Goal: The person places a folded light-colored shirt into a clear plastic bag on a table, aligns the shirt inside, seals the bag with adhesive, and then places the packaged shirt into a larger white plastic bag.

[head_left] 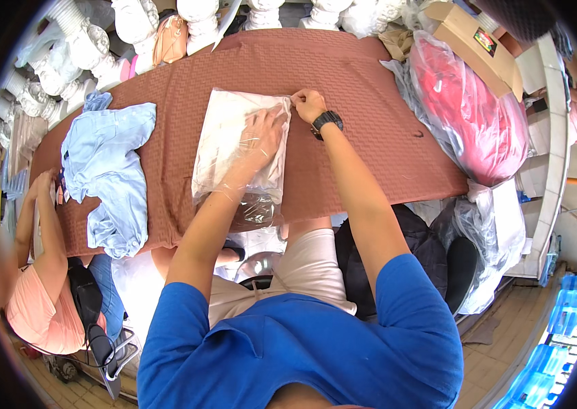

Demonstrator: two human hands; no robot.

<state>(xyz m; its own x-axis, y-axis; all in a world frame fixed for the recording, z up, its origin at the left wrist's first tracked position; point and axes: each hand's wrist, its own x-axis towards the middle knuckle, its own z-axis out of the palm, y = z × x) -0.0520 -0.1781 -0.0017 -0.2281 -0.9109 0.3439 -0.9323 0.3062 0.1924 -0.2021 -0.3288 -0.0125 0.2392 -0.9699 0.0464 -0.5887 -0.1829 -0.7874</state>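
Observation:
A clear plastic bag [258, 210] with a folded whitish garment [217, 140] in it lies flat before me. My left hand [263, 133] rests on the garment with its fingers stretched out. Shiny streaks of plastic cross the wrist, so the hand appears to be inside the bag, under its film. The near end of the bag is loose and see-through, around my left forearm. At the bag's far right corner my right hand [309, 104], with a black watch [327, 124] on its wrist, is closed in a pinch on the edge.
A brown textured cloth [357, 157] covers the table. A light blue shirt [114, 153] lies at left, beside a seated co-worker [46, 286]. At right are red goods in plastic [466, 109] and a cardboard box [472, 44]. White balusters [200, 24] line the far edge.

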